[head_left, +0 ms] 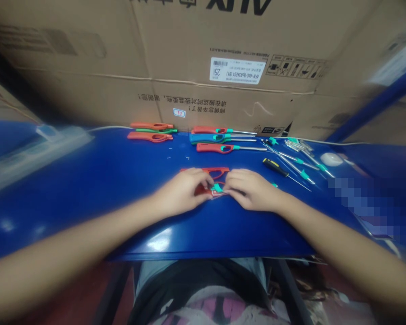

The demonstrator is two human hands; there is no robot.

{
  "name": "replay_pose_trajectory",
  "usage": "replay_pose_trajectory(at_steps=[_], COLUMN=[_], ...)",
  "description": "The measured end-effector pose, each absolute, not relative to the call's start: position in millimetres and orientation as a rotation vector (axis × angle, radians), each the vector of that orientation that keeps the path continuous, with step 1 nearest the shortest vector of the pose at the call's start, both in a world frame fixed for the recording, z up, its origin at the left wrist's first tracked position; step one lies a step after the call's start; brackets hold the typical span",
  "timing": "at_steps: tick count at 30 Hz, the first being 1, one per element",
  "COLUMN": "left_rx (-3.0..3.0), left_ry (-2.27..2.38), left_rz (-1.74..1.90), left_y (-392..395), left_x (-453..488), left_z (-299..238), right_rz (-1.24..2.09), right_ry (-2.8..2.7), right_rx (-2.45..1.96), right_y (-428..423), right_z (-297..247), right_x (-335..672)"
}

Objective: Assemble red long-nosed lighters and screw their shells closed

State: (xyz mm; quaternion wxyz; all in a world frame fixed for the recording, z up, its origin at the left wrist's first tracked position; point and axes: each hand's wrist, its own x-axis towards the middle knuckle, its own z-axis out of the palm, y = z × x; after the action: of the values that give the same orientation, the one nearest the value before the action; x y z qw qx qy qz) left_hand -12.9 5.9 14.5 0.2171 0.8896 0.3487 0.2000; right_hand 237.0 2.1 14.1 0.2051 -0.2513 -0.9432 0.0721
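Observation:
My left hand is closed on a red lighter casing, with the fingertips curled over its top. A small teal part sits in the casing, between my two hands. My right hand pinches at the casing's right end; its fingers partly hide what is there. Just beyond my fingertips lies another red casing half with a finger loop, partly covered by both hands.
Handle casings lie at the back left. Long lighters with metal rods lie behind my hands. To the right are a yellow-black screwdriver, several rods with teal parts and a white round object. A power strip stands left; cardboard walls the back.

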Motion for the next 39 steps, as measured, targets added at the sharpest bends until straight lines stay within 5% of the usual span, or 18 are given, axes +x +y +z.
replay_pose_trajectory(at_steps=[39], left_rx=[3.065], left_ry=[0.958], left_rz=[0.216], left_y=[-8.8], left_x=[-8.3], left_z=[25.1], right_rz=[0.054], right_ry=[-2.681], right_rx=[-0.794], right_y=[-9.0], right_z=[31.3], right_x=[241.0])
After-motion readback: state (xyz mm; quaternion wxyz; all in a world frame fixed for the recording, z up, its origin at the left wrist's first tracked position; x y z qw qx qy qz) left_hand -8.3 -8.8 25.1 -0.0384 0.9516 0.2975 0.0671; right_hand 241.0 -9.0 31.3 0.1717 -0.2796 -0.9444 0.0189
